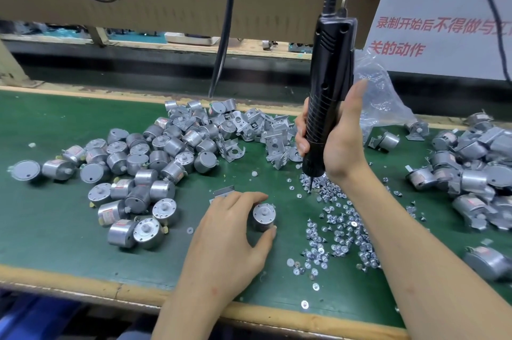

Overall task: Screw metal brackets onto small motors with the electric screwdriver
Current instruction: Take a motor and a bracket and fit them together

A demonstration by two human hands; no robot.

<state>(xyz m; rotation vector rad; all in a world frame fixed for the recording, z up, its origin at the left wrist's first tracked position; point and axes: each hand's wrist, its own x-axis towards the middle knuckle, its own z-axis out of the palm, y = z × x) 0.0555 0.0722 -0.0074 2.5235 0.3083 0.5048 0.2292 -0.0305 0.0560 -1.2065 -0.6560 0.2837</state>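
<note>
Motor: small silver cylindrical motor [264, 215] stands shaft-up on the green bench mat [55, 228], near centre, just left of the screws. No bracket on it yet, as far as I can see.
Left hand: my left hand [230, 231] cups it, forefinger round the far side and thumb on the near side, clamped on the can. I judge this grip is to stop it turning under the driver.
Bracket: one bent grey metal bracket [223, 190] lies just beyond my knuckles, partly hidden. It is likely the next to fit.
Screwdriver: black ribbed electric screwdriver [329, 84] is upright and hangs from a wire hook above. Its bit dips into the far end of the screws, I take it to pick one up.
Right hand: my right hand [342, 142] wraps the lower barrel, fingers closed round it, thumb straight up along the side. The forearm comes in from the near right.
Screws: loose heap of small bright flat-head screws [339, 231] spreads right of the motor, within easy reach of the bit.
Stock: pile of bare silver motors [138, 162] at left; heap of loose brackets [257, 129] far centre; motors with brackets fitted [471, 170] at right. Supply to the left and done work to the right, it seems.
Beyond: crumpled clear plastic bag [382, 95] behind the driver.
</note>
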